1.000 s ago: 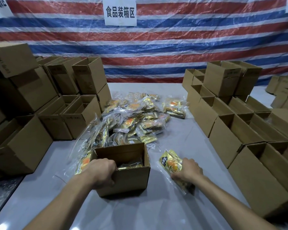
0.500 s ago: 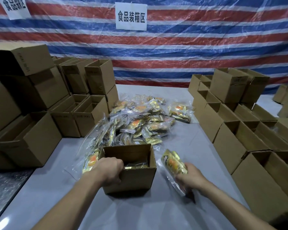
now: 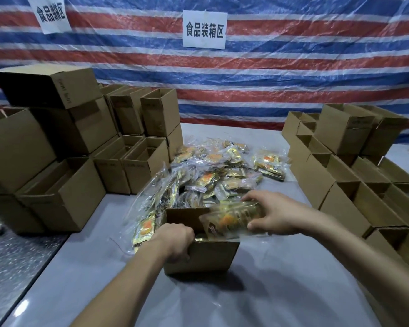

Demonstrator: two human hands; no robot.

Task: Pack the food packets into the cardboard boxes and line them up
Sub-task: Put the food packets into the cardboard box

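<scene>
Packet (image 3: 232, 220) lies crosswise over the box (image 3: 198, 257), gripped by the right hand (image 3: 278, 214), fingers (image 3: 254, 197) curled round it; left hand (image 3: 175, 239) grips the box's rim.

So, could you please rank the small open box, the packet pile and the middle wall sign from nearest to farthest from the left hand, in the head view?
1. Small open box: gripped by the left hand at its near-left corner.
2. Packet pile: just behind that box, centre.
3. Middle wall sign: high on the striped sheet.
</scene>
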